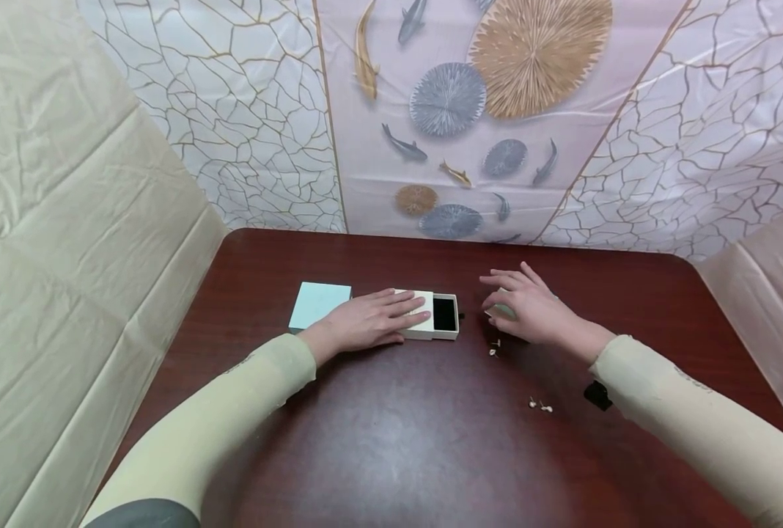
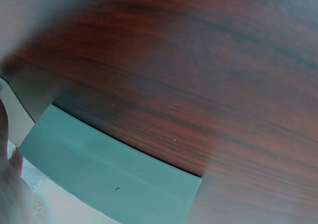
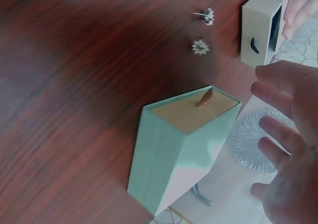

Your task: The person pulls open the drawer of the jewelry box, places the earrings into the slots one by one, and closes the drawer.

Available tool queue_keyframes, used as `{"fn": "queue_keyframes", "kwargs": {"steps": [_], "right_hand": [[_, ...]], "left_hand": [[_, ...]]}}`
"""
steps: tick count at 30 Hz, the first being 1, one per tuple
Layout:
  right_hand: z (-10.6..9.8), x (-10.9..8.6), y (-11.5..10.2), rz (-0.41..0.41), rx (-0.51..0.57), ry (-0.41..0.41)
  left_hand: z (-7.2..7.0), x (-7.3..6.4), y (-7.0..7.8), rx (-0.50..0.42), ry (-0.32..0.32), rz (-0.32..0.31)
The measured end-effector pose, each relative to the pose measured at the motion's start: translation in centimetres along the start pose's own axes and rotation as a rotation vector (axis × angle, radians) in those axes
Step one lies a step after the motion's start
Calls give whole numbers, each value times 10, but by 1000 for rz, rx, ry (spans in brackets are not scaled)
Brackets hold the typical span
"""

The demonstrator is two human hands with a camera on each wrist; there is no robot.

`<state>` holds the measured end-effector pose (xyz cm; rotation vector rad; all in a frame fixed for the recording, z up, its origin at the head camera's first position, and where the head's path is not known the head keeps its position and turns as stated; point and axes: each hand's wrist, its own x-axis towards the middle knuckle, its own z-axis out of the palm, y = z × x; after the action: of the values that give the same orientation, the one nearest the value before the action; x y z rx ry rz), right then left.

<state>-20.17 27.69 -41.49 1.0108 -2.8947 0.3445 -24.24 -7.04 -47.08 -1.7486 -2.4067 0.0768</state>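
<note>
My left hand (image 1: 375, 319) lies with straight fingers across the cream sleeve of a small drawer box (image 1: 446, 317). That box's tray is pulled out partway to the right, with a black lining inside and a dark ribbon tab (image 3: 254, 45) on its front. My right hand (image 1: 530, 308) hovers with spread, lightly bent fingers over a pale green drawer box (image 3: 174, 139), which has a tan front and a brown ribbon tab. The fingers (image 3: 278, 132) hold nothing. Two stud earrings (image 3: 200, 47) lie between the two drawer boxes and the near side.
A light blue box (image 1: 321, 302) stands left of the cream one, by my left wrist. Two more studs (image 1: 540, 405) lie nearer on the dark wooden table (image 1: 378, 440). A small black thing (image 1: 597, 395) sits beside my right sleeve. Patterned cloth (image 1: 266, 110) hangs behind the table.
</note>
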Motion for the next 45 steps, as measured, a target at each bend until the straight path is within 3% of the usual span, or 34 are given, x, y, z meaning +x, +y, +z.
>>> {"fn": "queue_keyframes", "kwargs": {"steps": [19,30,45], "right_hand": [[19,-23,5,-279,-214,50],[25,-23,3,-298,-248,10],[34,-22,0,-302,-196,49]], "left_hand": [[0,-1,-2,-16,11,-1],[0,-1,1,-29,10,-5],[1,-1,2,-25,-5,-15]]}}
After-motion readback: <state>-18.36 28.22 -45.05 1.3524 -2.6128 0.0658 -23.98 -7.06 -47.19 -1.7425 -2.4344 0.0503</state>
